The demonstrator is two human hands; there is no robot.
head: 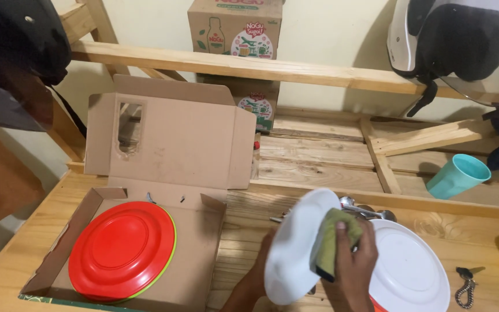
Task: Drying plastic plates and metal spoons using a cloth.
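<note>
White plate (295, 248), held up on edge above the wooden counter (249, 214) near the picture's lower middle, is tilted so its face turns toward the right hand and its long axis runs from lower left to upper right. The open cardboard box (168, 144) at the left is the largest thing; its lid stands upright and its tray holds a red plate (121, 249) lying flat, upside down, with a thin yellow-green rim of another plate showing under its right edge. How many plates lie beneath cannot be told. A second white plate (408, 271) lies flat on the counter just right of the hands, its lower edge cut off by the frame. The right hand (350, 263) presses a yellow-green sponge (333, 242) against the held plate's face, fingers closed over the sponge. The left hand (261, 266) is mostly hidden behind the plate; only the wrist and part of the palm show, gripping the plate's lower left edge, its fingers out of sight. Spoons (365, 211) lie behind the plates, partly covered. A turquoise cup (457, 176) lies tipped on the wooden slats at the right. A key ring (464, 287) rests near the right edge.
</note>
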